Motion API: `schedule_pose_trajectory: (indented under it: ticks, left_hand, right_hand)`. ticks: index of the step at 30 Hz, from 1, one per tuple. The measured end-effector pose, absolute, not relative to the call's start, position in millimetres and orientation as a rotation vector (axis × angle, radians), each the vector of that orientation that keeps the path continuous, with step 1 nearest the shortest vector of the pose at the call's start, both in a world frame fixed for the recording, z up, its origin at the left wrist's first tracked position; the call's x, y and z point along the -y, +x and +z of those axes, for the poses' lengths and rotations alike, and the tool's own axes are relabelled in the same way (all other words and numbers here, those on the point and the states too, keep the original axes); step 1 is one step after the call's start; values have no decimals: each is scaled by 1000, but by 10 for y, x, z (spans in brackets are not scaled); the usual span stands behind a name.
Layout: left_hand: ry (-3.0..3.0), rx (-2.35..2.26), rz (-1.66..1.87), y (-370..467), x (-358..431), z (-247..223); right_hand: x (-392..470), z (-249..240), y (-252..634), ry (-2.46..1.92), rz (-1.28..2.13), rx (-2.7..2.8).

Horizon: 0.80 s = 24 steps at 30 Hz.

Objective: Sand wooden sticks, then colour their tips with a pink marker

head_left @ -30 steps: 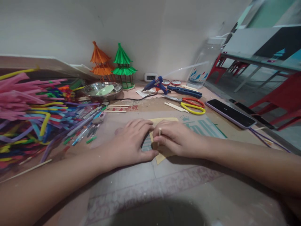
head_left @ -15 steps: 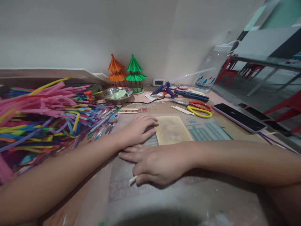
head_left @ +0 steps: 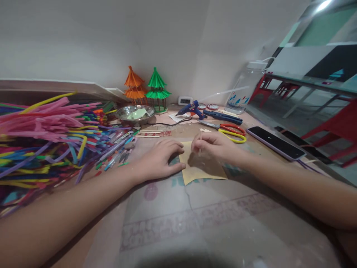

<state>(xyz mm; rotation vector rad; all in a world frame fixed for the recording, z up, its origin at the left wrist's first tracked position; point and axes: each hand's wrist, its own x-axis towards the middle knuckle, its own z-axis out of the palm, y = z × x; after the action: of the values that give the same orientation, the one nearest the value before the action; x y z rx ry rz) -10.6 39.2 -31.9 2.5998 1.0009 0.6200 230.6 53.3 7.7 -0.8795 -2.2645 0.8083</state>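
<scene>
A small yellow sheet lies on the work surface; whether it is plain paper or sandpaper I cannot tell. My left hand rests palm down at its left side, fingers spread, with fingertips and thumb on the sheet's edge. Over the sheet's upper right part, my right hand pinches a thin pale wooden stick. The stick stands roughly upright between thumb and fingers. Its lower end is blurred against the sheet.
At left lies a heap of colourful pipe cleaners. Behind stand a metal bowl, orange and green pagoda models, and a glue gun. To the right are scissors, a phone and a bottle.
My right hand has swung from in front of my left hand, up and right, onto the yellow sheet, still holding the stick. My left hand stays by the sheet's left edge.
</scene>
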Motion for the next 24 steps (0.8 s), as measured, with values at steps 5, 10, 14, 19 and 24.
schedule_pose_trajectory:
  ticks: [5,10,14,19,24]
  left_hand:
    - [2566,-1047,529,-47,-285,-321]
    - [2571,-1101,512,24,-180,-339]
    - [2599,-1098,503,25,-166,-357]
    - [2628,-1077,531,17,-179,-367]
    - [2604,-1084,511,35,-181,-347]
  right_hand:
    - [-384,12,2233,-805,786,2358]
    - [-317,-62,2147,-878,832,2394]
    - [-256,-78,2129,-809,757,2496]
    - [-286,-72,2095,-776,571,2614]
    - [-339,-107,2094,-810,525,2603]
